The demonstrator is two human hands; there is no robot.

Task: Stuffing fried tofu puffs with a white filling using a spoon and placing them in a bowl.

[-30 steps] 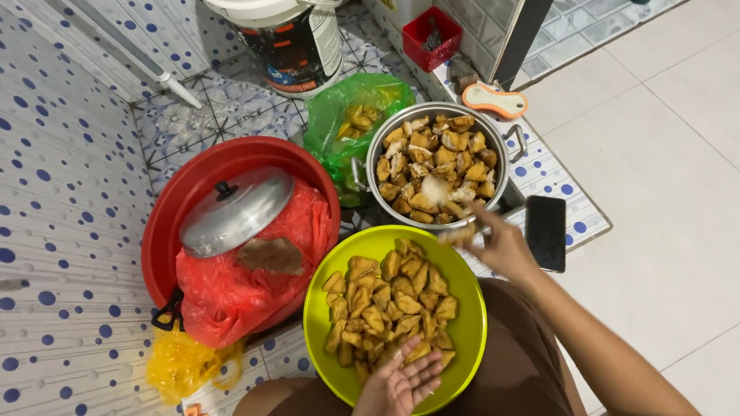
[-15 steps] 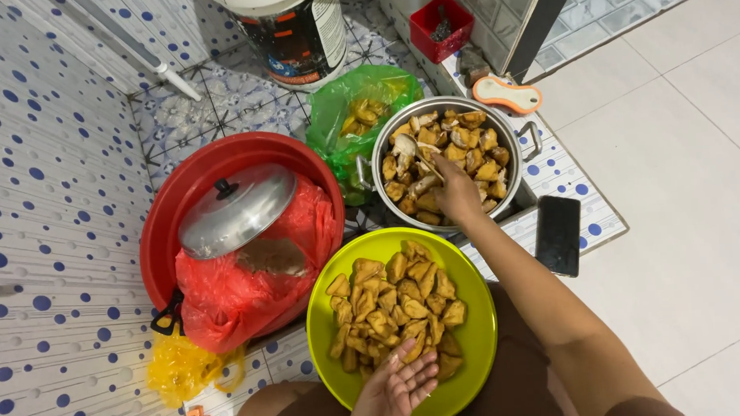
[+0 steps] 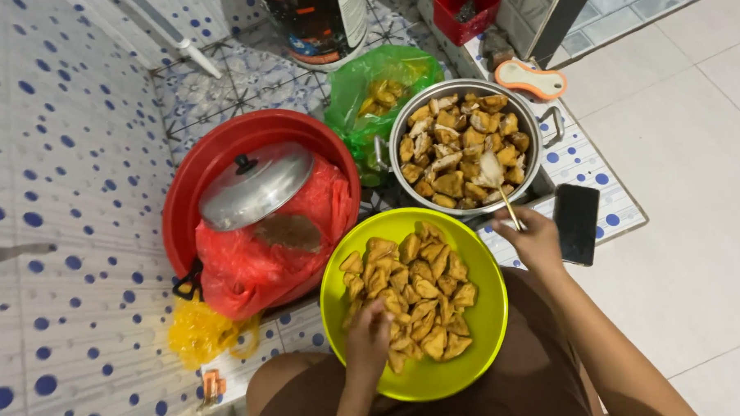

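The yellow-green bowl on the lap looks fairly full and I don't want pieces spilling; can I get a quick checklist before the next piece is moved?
1. Yellow-green bowl steady on the lap: ok, it sits level.
2. Left hand supporting it: ok, it rests on the fried pieces at the near side.
3. Room left in the bowl: ok, bare rim shows at the right and near side.
4. Right hand grip on the thin stick: ok, fingers closed around it.
5. Stick tip holding a piece in the metal pot: cannot tell.
6. Black phone clear of the pot: ok, lying flat beside it.
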